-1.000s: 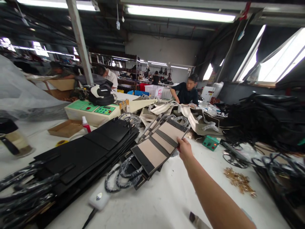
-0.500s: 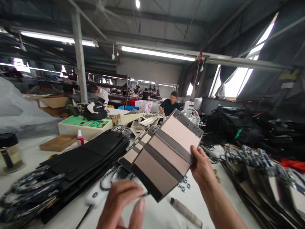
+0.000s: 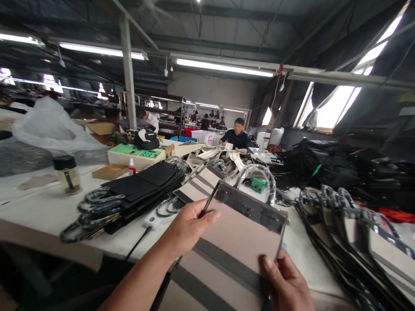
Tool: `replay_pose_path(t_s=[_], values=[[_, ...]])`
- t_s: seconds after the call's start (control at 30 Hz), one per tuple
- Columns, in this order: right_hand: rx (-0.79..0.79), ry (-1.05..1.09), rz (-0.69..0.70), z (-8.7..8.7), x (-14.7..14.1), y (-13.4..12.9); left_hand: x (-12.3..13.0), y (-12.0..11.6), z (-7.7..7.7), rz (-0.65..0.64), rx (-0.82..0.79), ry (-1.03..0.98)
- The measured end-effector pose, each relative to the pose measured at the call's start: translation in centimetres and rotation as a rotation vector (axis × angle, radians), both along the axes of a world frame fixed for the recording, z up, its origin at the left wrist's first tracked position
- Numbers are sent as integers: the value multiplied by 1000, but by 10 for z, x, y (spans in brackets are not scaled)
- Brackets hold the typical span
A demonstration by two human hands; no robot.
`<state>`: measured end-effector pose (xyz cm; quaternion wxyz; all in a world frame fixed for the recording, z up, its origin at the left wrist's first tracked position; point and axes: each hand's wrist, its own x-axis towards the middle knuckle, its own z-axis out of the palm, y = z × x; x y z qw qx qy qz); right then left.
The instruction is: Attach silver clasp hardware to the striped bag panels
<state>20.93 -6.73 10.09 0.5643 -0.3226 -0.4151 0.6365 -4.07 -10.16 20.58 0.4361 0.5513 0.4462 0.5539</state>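
Observation:
Between my hands is a flat bag panel [image 3: 233, 229], with beige sections parted by dark grey strips. Its black top band carries small metal fittings, and a plastic-wrapped loop handle [image 3: 271, 181] rises behind that edge. My left hand [image 3: 191, 224] grips the upper left side, thumb on the beige face. Low on the right edge, my right hand [image 3: 287, 276] is closed on the panel, its thumb in front. The panel's lower end runs out of the picture. Just beyond lies another striped panel [image 3: 201, 183] on the table.
Black bag panels [image 3: 145, 183] with wrapped handles lie stacked on the left. Several striped panels [image 3: 359, 246] stand in a row at right. Behind are a green-topped machine [image 3: 134, 153], a lidded jar [image 3: 67, 175], a white power strip [image 3: 154, 221] and a seated co-worker [image 3: 236, 136].
The panel has come closer and lower, and my left hand has gone from free beside it to gripping its left side. My right hand keeps hold. The view has shifted.

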Motion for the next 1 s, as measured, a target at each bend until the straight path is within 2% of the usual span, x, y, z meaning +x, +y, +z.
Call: replay_pose_path(t_s=[0.1,0.37,0.5,0.7,0.77,0.87,1.0], values=[[-22,-24,0,-10,-1,-11,5,-2,-4,-88,-66,-100],[10,-114,-43,-19,-1,-15,6,-2,-13,-86,-163,-246],[27,-140,-64,-21,-4,-18,7,3,-18,-9,-100,-244],[42,-176,-104,-11,-14,-22,-3,10,-14,-56,-77,-150],[50,-148,-60,-5,-25,-25,-10,11,-7,-36,-79,-139],[61,-49,92,0,-46,-31,-22,8,5,14,-102,-109],[16,52,225,-13,-62,-45,-32,0,9,1,-223,-29]])
